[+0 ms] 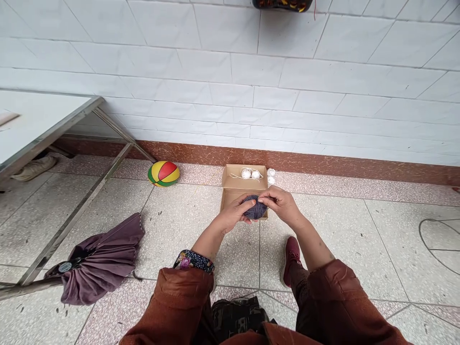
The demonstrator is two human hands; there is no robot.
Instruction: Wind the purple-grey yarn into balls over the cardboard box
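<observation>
My left hand (236,211) is wrapped round a dark grey-purple ball of yarn (256,209), its thumb lying across the front. On the ball's upper right, my right hand (280,203) pinches with thumb and fingertips at the yarn; the strand itself is too small to make out. Beneath and behind both hands stands an open cardboard box (230,195) on the floor, partly hidden by them. Two white balls of yarn (250,174) with loose ends rest at its raised lid. Beside the lid, on the right, more white balls (271,173) lie on the floor.
A red, yellow and green ball (164,173) lies by the skirting. At left are a metal-framed table (97,101), a folded purple umbrella (104,263) and a shoe (35,167) under the table. A wire ring frame (426,239) is at right. A tiled wall (230,105) rises ahead.
</observation>
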